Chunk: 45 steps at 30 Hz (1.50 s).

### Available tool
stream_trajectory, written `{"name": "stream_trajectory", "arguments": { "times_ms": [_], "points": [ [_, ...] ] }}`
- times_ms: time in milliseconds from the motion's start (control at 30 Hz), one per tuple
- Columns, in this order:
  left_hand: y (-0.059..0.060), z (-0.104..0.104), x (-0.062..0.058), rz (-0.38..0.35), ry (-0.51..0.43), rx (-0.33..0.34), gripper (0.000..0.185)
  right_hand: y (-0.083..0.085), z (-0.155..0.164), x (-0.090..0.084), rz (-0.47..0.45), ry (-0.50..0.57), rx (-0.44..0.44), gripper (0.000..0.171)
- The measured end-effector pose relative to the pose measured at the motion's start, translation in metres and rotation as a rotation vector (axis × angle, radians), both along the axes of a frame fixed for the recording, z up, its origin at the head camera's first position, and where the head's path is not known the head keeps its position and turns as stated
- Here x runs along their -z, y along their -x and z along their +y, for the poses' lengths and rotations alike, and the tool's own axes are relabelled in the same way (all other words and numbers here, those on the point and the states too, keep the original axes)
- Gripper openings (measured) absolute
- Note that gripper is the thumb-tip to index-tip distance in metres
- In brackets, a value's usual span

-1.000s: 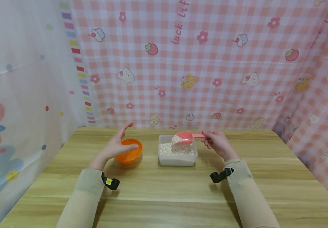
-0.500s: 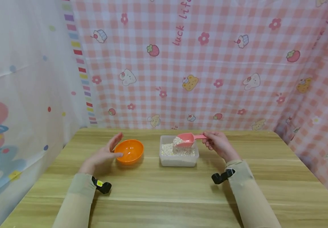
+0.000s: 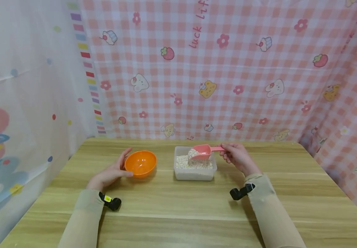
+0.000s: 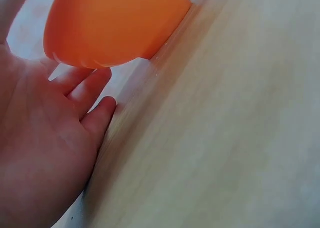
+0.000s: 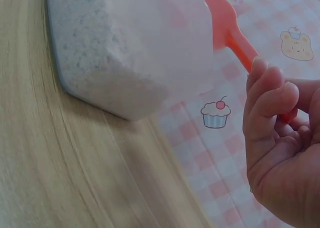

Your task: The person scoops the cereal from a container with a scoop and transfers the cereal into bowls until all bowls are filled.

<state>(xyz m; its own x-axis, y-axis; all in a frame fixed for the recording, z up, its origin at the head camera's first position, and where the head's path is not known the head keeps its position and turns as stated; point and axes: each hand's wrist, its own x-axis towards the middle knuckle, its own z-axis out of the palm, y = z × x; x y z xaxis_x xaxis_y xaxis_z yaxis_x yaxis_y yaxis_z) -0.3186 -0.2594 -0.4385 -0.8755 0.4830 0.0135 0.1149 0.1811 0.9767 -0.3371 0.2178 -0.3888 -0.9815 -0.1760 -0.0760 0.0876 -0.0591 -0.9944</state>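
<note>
An orange bowl (image 3: 140, 165) stands on the table at left of centre. At its left side is my left hand (image 3: 109, 175), thumb at the near side and fingers spread at the far side. In the left wrist view the fingers (image 4: 95, 95) look fairly straight beside the bowl (image 4: 115, 25); whether they touch it I cannot tell. My right hand (image 3: 238, 157) pinches the handle of a pink scoop (image 3: 202, 152). The scoop sits over a translucent box (image 3: 195, 175) of pale flakes (image 3: 182, 162), with a heap of flakes at its mouth.
The wooden table (image 3: 178, 213) runs back to a pink checked cloth (image 3: 178, 75). A white printed cloth (image 3: 29, 96) hangs at the left, and another checked cloth (image 3: 348, 131) at the right. Bowl and box stand a short gap apart.
My left hand has come from above the bowl, back and down to its left side. The right hand and the scoop have hardly moved.
</note>
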Motion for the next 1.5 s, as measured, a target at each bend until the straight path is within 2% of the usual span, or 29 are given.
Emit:
{"name": "stream_trajectory", "arguments": {
  "times_ms": [167, 333, 600, 800, 900, 1100, 1233, 1500],
  "points": [
    [0.000, 0.004, -0.004, -0.012, 0.079, -0.023, 0.107, -0.001, -0.002, -0.001, -0.003, 0.008, 0.014, 0.028],
    [-0.001, 0.004, -0.004, -0.008, 0.112, -0.032, 0.107, -0.001, -0.009, -0.004, 0.003, 0.015, 0.018, 0.026],
    [-0.004, 0.002, -0.004, 0.002, 0.147, -0.039, 0.111, 0.002, -0.023, -0.018, 0.072, 0.019, 0.003, 0.024],
    [-0.006, 0.003, -0.004, -0.008, 0.128, -0.029, 0.107, 0.008, -0.038, -0.028, 0.071, -0.001, -0.005, 0.033],
    [-0.006, 0.004, -0.004, -0.013, 0.111, -0.022, 0.105, 0.009, -0.047, -0.030, 0.057, -0.002, -0.008, 0.031],
    [-0.004, 0.005, -0.003, -0.005, 0.072, -0.021, 0.103, 0.012, -0.068, -0.030, 0.059, -0.002, -0.037, 0.032],
    [-0.004, 0.005, -0.005, 0.001, 0.088, -0.025, 0.103, 0.014, -0.081, -0.028, 0.071, -0.020, -0.063, 0.038],
    [-0.004, 0.004, -0.004, 0.005, 0.095, -0.025, 0.103, 0.020, -0.108, -0.025, 0.056, -0.029, -0.088, 0.034]
  ]
}}
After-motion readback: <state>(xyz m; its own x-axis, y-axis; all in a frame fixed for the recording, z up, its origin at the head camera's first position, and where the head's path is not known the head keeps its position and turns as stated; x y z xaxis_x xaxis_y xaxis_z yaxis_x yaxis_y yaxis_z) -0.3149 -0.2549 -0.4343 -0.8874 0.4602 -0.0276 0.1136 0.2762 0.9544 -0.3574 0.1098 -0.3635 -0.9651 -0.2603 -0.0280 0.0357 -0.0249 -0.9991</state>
